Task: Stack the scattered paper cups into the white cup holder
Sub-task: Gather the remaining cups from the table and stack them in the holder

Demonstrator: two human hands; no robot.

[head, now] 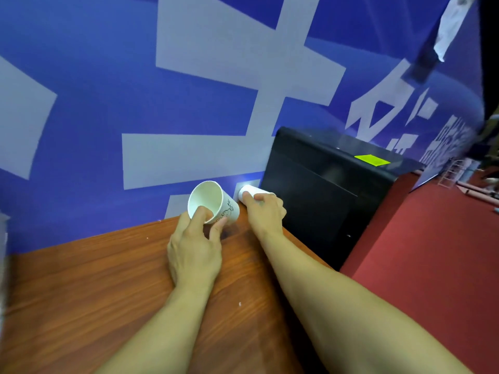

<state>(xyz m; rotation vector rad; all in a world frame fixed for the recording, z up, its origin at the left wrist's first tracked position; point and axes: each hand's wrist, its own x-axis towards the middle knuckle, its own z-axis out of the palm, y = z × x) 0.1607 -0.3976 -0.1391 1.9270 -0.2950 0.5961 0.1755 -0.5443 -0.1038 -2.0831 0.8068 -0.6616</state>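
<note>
Two hands (194, 247) (266, 209), one paper cup (209, 197), one white tube (247, 194) — likely the cup holder — one black box (324, 190), one table (81, 292).

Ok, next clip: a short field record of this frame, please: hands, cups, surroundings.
surface: wooden table
left hand: pinches paper cup at its rim, one finger inside, mouth tilted toward camera
right hand: grips white cylinder lying sideways at the table's far edge; holder or stacked cups, cannot tell
nearby: black box right of table, blue wall behind
</note>
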